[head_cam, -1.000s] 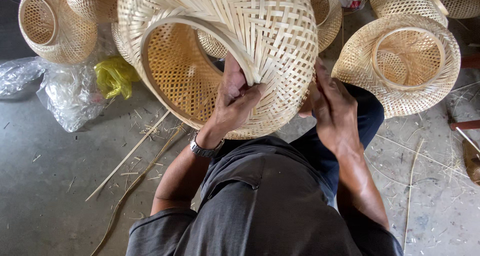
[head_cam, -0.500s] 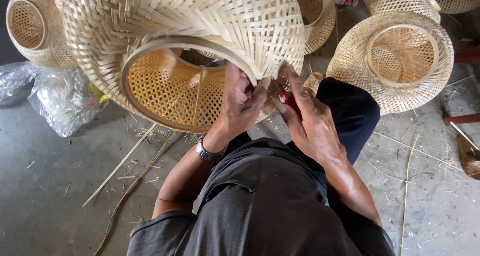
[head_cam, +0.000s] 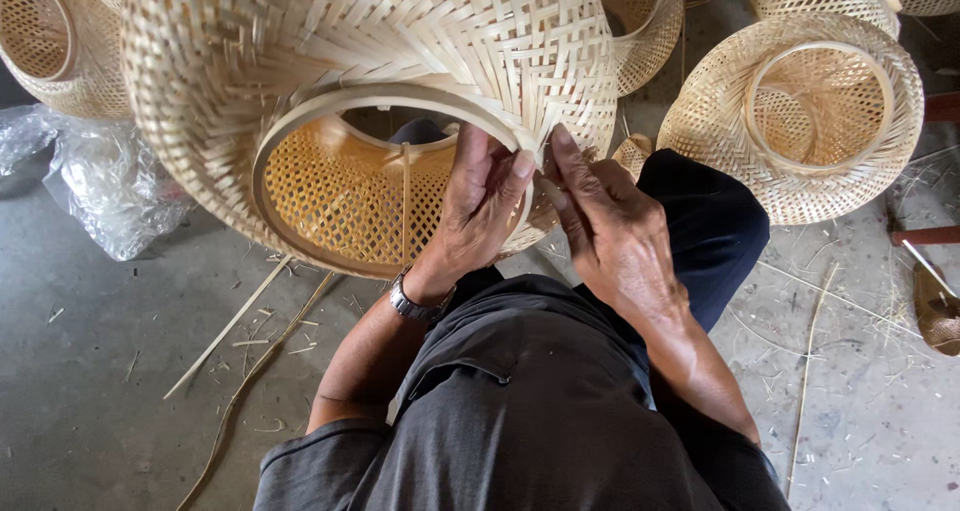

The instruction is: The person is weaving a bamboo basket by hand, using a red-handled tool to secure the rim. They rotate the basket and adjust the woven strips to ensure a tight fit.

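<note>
The person sits low, in a dark grey shirt, and holds a large woven bamboo basket point(head_cam: 380, 101) over the knees, its round opening turned toward the camera. The left hand point(head_cam: 478, 211), with a metal wristwatch point(head_cam: 418, 304), grips the smooth bent rim of the opening, fingers curled over its edge. The right hand point(head_cam: 610, 233) touches the same rim just beside it, and its fingers pinch the loose ends of flat strips there. The basket is pale yellow, made of thin flat strips crossed in a tight pattern; inside, the weave is open and looks like a net. Below lies a grey concrete floor point(head_cam: 100, 371) with thin bamboo sticks point(head_cam: 228, 327) and small scraps. Farther off stand another similar basket point(head_cam: 800, 121) and a crumpled clear plastic bag point(head_cam: 110, 196).
</note>
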